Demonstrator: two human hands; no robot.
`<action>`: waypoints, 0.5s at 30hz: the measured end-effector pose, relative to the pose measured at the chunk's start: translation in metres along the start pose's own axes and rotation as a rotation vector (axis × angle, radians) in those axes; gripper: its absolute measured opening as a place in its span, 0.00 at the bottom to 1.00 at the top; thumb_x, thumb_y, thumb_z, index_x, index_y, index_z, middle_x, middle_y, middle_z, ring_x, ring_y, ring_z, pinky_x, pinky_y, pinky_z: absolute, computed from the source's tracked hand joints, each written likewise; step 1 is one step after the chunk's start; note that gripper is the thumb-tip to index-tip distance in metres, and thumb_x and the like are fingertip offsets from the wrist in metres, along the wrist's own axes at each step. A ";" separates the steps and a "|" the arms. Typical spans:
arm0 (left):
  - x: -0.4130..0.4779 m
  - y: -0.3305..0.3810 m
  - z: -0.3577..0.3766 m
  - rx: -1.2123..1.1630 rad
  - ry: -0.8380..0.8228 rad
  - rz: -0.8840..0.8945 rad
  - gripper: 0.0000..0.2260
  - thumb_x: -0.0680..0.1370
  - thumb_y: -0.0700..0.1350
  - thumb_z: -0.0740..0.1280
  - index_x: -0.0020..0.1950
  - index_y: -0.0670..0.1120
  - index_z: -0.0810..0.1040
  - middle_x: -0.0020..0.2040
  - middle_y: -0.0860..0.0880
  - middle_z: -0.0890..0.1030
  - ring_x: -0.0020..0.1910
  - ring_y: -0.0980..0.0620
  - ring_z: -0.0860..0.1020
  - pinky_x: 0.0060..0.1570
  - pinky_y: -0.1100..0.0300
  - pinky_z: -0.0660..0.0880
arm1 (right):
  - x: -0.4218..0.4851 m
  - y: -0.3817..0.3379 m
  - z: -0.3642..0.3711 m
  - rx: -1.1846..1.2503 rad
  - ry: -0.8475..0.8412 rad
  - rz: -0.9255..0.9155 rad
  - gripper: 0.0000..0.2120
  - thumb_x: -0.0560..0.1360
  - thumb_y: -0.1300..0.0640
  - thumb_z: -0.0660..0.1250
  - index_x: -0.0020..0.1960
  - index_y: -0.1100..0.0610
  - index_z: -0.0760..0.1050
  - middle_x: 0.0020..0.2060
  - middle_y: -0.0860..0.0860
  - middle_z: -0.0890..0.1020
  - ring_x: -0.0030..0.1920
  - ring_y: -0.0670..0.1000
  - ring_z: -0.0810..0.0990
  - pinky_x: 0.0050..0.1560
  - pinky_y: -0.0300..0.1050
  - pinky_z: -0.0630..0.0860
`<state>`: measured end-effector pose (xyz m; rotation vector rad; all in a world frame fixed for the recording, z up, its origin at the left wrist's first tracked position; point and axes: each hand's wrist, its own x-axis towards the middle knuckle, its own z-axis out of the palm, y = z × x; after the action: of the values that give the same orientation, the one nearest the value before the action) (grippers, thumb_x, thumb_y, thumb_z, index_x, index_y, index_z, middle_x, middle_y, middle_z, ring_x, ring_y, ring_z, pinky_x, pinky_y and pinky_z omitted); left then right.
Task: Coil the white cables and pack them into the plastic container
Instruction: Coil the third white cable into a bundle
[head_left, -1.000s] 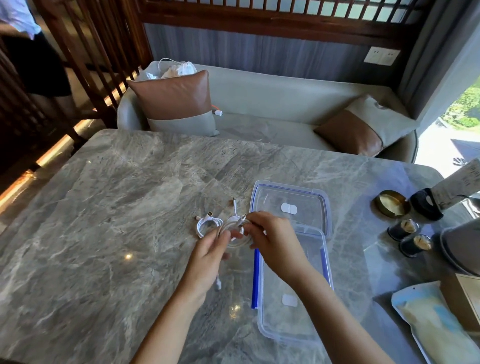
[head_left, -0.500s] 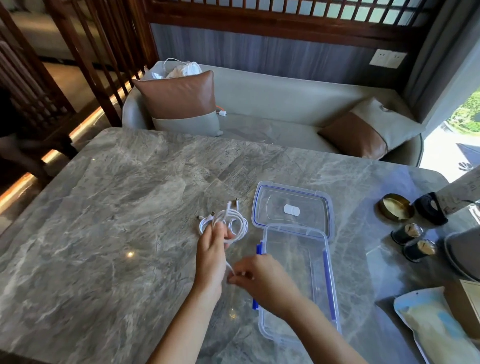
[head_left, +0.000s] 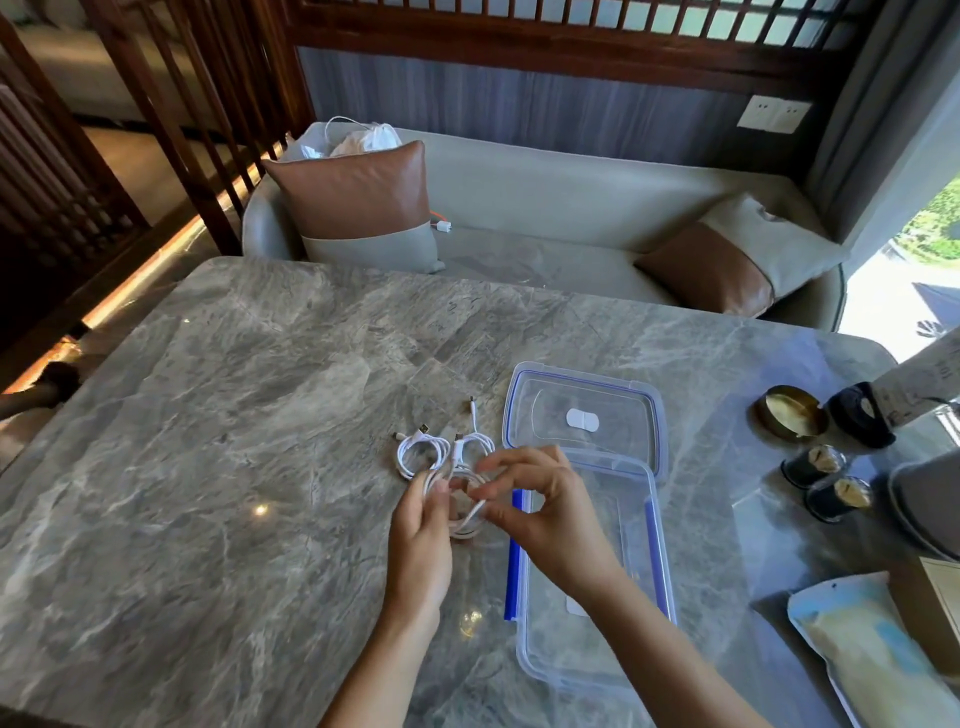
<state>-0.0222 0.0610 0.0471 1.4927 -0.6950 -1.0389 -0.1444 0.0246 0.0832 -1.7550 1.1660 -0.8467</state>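
Note:
Both hands hold one white cable (head_left: 466, 521) above the marble table, just left of the clear plastic container (head_left: 644, 613) with blue clips. My left hand (head_left: 423, 540) pinches the coiled loops at their left side. My right hand (head_left: 545, 512) grips the same cable between thumb and forefinger at the right of the coil. A coiled white cable (head_left: 420, 456) lies on the table just beyond my hands, and another white cable (head_left: 475, 441) lies beside it with a plug pointing away. The container's lid (head_left: 584, 418) lies flat behind it.
At the right edge stand a brass dish (head_left: 792, 413), two small dark jars (head_left: 826, 478), a black stand (head_left: 862, 421) and a plastic pouch (head_left: 872, 649). A grey sofa with brown cushions (head_left: 358, 192) runs behind the table (head_left: 208, 441).
My right hand has moved up from near the table's front to the coil, bringing the loose end of the cable with it. The coil in my left hand sits lower and nearer.

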 end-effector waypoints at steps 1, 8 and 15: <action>0.001 -0.001 -0.002 0.009 0.019 0.004 0.14 0.80 0.43 0.56 0.44 0.56 0.79 0.39 0.54 0.84 0.38 0.57 0.80 0.41 0.55 0.75 | -0.002 0.002 0.001 0.048 -0.017 0.043 0.05 0.66 0.60 0.76 0.39 0.51 0.84 0.53 0.43 0.80 0.57 0.41 0.73 0.58 0.32 0.68; -0.007 -0.007 -0.005 0.070 0.021 0.039 0.12 0.80 0.42 0.57 0.46 0.51 0.80 0.41 0.49 0.85 0.41 0.49 0.81 0.42 0.48 0.76 | -0.003 0.005 0.004 0.353 -0.222 0.162 0.03 0.70 0.67 0.71 0.39 0.63 0.79 0.45 0.57 0.85 0.47 0.54 0.85 0.53 0.54 0.80; -0.004 0.001 -0.007 -0.122 -0.057 -0.139 0.13 0.80 0.42 0.59 0.42 0.49 0.80 0.33 0.53 0.84 0.31 0.59 0.79 0.26 0.67 0.73 | -0.008 0.014 -0.001 0.298 -0.302 0.091 0.17 0.72 0.62 0.71 0.60 0.53 0.78 0.45 0.59 0.83 0.45 0.53 0.80 0.50 0.52 0.78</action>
<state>-0.0178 0.0678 0.0488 1.4253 -0.5631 -1.2122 -0.1531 0.0285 0.0705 -1.5105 0.8649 -0.6372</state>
